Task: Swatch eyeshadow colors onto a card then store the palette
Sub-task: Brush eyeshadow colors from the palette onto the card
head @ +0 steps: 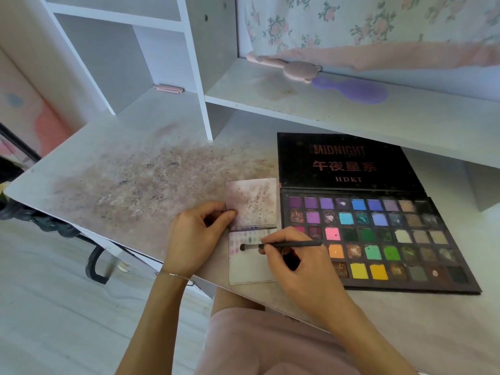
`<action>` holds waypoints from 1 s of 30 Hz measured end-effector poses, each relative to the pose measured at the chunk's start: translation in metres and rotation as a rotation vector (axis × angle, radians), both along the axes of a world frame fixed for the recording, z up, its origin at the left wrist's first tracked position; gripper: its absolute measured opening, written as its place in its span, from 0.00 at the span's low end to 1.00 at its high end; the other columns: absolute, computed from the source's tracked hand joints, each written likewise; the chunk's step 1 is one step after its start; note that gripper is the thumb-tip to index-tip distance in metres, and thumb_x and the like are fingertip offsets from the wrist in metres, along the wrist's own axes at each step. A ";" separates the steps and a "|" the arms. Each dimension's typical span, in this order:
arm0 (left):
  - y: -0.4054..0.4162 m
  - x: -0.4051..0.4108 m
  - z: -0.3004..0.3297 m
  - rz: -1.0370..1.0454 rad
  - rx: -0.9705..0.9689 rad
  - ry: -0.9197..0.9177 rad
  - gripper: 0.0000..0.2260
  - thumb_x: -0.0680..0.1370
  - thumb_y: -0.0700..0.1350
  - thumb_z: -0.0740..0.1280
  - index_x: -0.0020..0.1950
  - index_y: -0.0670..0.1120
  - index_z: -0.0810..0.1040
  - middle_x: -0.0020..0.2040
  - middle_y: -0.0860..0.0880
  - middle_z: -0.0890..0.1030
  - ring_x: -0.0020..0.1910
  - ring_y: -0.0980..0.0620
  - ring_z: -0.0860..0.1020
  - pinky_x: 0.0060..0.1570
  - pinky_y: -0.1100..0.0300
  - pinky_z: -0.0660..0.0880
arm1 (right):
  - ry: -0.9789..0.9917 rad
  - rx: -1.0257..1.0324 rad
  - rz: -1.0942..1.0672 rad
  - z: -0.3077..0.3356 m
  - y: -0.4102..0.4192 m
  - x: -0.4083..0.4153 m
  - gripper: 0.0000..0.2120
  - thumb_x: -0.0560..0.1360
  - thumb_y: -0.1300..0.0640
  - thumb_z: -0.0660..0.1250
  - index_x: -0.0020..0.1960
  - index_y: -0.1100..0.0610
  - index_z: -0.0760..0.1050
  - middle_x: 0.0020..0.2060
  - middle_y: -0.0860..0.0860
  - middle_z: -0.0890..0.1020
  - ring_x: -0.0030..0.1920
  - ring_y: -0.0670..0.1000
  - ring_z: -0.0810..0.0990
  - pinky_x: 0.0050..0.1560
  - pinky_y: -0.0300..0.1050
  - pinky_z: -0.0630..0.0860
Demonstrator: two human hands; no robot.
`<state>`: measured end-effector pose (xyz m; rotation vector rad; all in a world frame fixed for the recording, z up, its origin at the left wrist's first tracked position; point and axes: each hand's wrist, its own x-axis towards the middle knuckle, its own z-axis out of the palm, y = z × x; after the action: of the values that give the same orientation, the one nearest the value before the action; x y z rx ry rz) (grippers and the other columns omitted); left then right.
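Right hand: the right hand (300, 262) pinches a thin black eyeshadow brush (281, 245) pencil-style, bristle tip down on the card's lower panel.
Left hand: the left hand (198, 234) pins the folded swatch card (251, 234) near its crease, thumb and fingertips pressing the upper flap at its left edge.
Card: sits on the stained white desk (121, 171), touching the left side of the palette; rows of small colour dabs already run along the top of the lower panel, the rest of it bare.
Palette: the eyeshadow palette (378, 234) lies open flat at the right, lid (343, 161) folded back under the shelf (324, 109).
Handling guess: the card looks light and bendy, so it probably slides unless held down. The palette seems stiff but its pressed powders crumbly; best closed first, then gripped by the long edges.
Stage: mid-swatching, storing not yet started.
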<state>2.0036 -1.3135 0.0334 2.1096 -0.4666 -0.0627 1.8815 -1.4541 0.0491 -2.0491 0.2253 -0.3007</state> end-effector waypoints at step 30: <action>-0.001 -0.001 0.001 0.005 0.013 -0.011 0.04 0.73 0.44 0.70 0.46 0.48 0.83 0.40 0.52 0.83 0.39 0.56 0.80 0.43 0.59 0.76 | -0.083 0.087 -0.019 -0.001 -0.002 -0.002 0.07 0.71 0.58 0.63 0.42 0.45 0.75 0.39 0.42 0.80 0.43 0.43 0.78 0.41 0.33 0.75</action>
<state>2.0030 -1.3144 0.0343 2.1244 -0.4690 -0.0510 1.8793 -1.4563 0.0481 -1.9457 0.2031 -0.3802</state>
